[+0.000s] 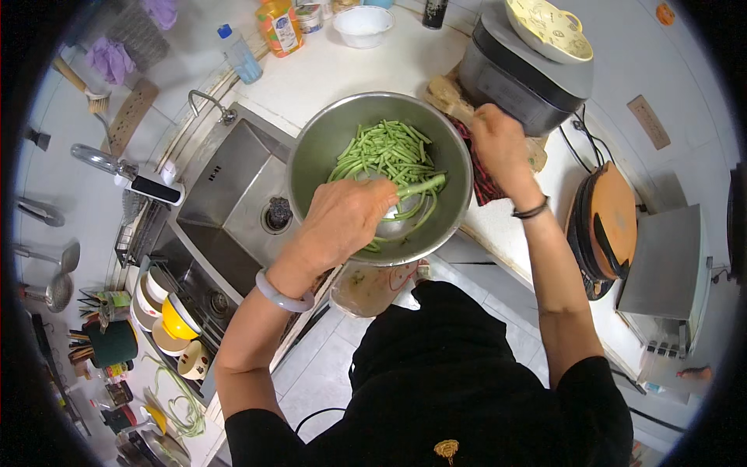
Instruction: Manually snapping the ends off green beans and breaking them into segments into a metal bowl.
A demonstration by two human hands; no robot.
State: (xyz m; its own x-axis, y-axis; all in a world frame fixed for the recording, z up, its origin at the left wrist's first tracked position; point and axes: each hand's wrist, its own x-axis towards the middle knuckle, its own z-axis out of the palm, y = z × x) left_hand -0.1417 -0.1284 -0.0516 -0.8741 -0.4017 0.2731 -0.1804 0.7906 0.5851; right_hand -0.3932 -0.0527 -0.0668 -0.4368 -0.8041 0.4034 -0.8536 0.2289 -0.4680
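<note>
A large stainless steel bowl (309, 146) stands at the counter's edge, overlapping the sink's right side. Cut pieces of green long beans (388, 146) are heaped in its far part, with longer lengths curled nearer to me. My left hand (353, 213), wrist ringed by a pale bangle, is over the bowl and closed on a bunch of long beans (423, 185). To the right of the rim, above a red and black cloth (487, 184), is my right hand (499, 137). Its fingers are curled together, with a small green bit at the fingertips; what it holds is unclear.
A double steel sink (245, 175) with a faucet (111, 163) lies left. A grey lidded appliance (519, 76) bearing a yellow bowl (551, 29) stands back right. Dishes fill a rack (198, 350) at left; more long beans (187, 411) lie below it. A bin (365, 292) stands beneath the bowl.
</note>
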